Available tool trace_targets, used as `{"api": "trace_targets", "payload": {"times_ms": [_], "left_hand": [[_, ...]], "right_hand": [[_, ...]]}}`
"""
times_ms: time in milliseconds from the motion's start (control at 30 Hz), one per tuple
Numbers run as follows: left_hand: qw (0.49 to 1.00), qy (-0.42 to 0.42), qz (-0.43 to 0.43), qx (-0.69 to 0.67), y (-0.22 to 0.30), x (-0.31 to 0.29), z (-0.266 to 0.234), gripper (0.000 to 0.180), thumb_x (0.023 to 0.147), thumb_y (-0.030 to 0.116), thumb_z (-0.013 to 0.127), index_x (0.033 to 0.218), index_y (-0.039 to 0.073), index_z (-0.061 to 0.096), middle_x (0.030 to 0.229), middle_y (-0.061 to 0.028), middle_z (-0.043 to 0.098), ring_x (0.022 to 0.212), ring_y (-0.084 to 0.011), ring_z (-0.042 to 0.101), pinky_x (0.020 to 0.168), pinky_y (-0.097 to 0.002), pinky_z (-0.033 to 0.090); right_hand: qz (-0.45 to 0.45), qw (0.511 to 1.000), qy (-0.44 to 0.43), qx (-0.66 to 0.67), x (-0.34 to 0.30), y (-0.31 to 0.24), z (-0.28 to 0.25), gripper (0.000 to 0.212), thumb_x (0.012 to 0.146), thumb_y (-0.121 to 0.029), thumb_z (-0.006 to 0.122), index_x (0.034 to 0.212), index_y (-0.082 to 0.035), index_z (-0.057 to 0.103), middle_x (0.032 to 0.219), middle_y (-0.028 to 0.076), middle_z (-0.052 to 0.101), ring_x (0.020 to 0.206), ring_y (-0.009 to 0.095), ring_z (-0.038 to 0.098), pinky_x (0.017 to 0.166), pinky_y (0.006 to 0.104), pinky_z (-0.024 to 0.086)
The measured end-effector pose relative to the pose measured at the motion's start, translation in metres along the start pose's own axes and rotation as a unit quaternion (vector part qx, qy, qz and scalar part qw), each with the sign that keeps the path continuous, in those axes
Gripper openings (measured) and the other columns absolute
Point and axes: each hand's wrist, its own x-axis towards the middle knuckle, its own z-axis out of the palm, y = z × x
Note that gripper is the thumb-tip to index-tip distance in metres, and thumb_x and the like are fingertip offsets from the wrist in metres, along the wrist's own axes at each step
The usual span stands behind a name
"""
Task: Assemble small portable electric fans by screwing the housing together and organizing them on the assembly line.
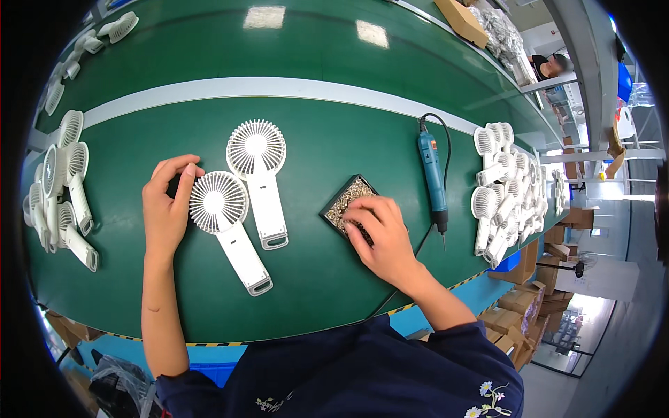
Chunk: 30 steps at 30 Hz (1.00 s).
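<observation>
Two white handheld fans lie on the green table in front of me. My left hand (171, 191) rests on its side by the nearer fan (240, 254), thumb and fingertips at the rim of its round grille. It grips nothing; thumb and fingers are apart. The second fan (267, 202) lies just behind and to the right, its handle pointing toward me. My right hand (380, 233) reaches into a small black tray (325, 216) full of small metal screws (357, 189). Its fingers are bent together among the screws; whatever they pinch is hidden.
A teal electric screwdriver (432, 171) stands right of the tray, its black cable running toward me. White fans are piled at the right (512, 184) and left (63, 188) of the table (300, 306). A white strip (279, 87) crosses behind. Cardboard boxes (519, 303) stand below right.
</observation>
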Motion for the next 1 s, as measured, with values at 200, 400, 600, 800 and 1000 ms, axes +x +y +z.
{"api": "trace_targets", "payload": {"times_ms": [200, 400, 600, 800, 1000], "left_hand": [[0.999, -0.003, 0.025, 0.024, 0.002, -0.001, -0.003, 0.018, 0.100, 0.011, 0.061, 0.106, -0.002, 0.070, 0.093, -0.0090, 0.071, 0.085, -0.0161, 0.066, 0.078, -0.0291, 0.050], [1.000, 0.000, 0.014, 0.015, 0.004, 0.000, 0.001, 0.017, 0.099, 0.011, 0.062, 0.107, -0.002, 0.070, 0.093, -0.0090, 0.070, 0.086, -0.0164, 0.067, 0.078, -0.0289, 0.050], [1.000, -0.001, 0.021, 0.017, 0.006, 0.000, 0.001, 0.017, 0.099, 0.011, 0.062, 0.107, -0.002, 0.070, 0.094, -0.0095, 0.070, 0.086, -0.0160, 0.067, 0.077, -0.0280, 0.050], [1.000, -0.001, 0.003, 0.014, 0.006, -0.001, 0.000, 0.017, 0.099, 0.011, 0.062, 0.107, -0.002, 0.070, 0.094, -0.0096, 0.069, 0.086, -0.0162, 0.068, 0.077, -0.0280, 0.051], [1.000, -0.003, 0.017, 0.016, 0.004, -0.001, 0.001, 0.017, 0.099, 0.010, 0.062, 0.107, -0.002, 0.070, 0.094, -0.0094, 0.069, 0.084, -0.0165, 0.068, 0.077, -0.0283, 0.051]], "right_hand": [[0.026, 0.999, -0.013, -0.044, -0.030, 0.004, -0.021, 0.023, 0.081, -0.006, 0.076, 0.102, -0.007, 0.068, 0.115, 0.006, 0.064, 0.110, 0.029, 0.061, 0.094, 0.0412, 0.046], [0.072, 0.997, -0.020, 0.003, -0.039, -0.008, -0.015, 0.043, 0.083, -0.011, 0.075, 0.124, -0.002, 0.065, 0.134, 0.015, 0.059, 0.128, 0.037, 0.055, 0.107, 0.0460, 0.043], [0.031, 0.989, -0.141, -0.018, -0.023, -0.026, -0.006, 0.071, 0.096, -0.028, 0.065, 0.148, 0.010, 0.037, 0.158, 0.029, 0.033, 0.147, 0.043, 0.033, 0.120, 0.0509, 0.028], [0.032, 0.991, -0.114, -0.055, -0.010, -0.018, -0.016, 0.071, 0.097, -0.032, 0.063, 0.148, 0.010, 0.038, 0.157, 0.029, 0.033, 0.147, 0.044, 0.032, 0.120, 0.0518, 0.027], [0.020, 0.981, -0.186, -0.047, -0.023, -0.024, -0.020, 0.069, 0.097, -0.033, 0.063, 0.147, 0.009, 0.039, 0.157, 0.026, 0.035, 0.148, 0.041, 0.031, 0.121, 0.0508, 0.026]]}}
